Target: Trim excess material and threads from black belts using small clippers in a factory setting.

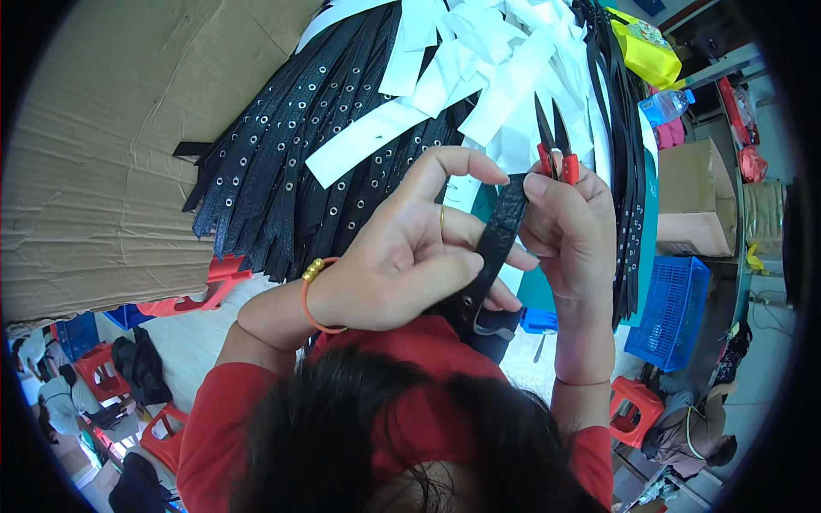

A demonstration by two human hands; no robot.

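Note:
A black textured belt (503, 224) is stretched between my hands, its upper end near the right thumb. My left hand (385, 248) has the belt between its thumb and fingers, with the index finger curled against the upper end. My right hand (571, 231) pinches that end between thumb and finger. Small scissors with red handles (570, 169) are tucked in the same right hand, their dark blades spread and pointing away from me. Lower down, the belt shows an eyelet and a metal buckle (494, 329), partly hidden.
Many black eyeleted belts (299, 145) fan across the table, with white strips (445, 77) over them. Cardboard (111, 171) stands at left. A blue crate (667, 312), an open carton (697, 197) and a plastic bottle (667, 107) are at right. Another person (693, 436) sits at lower right.

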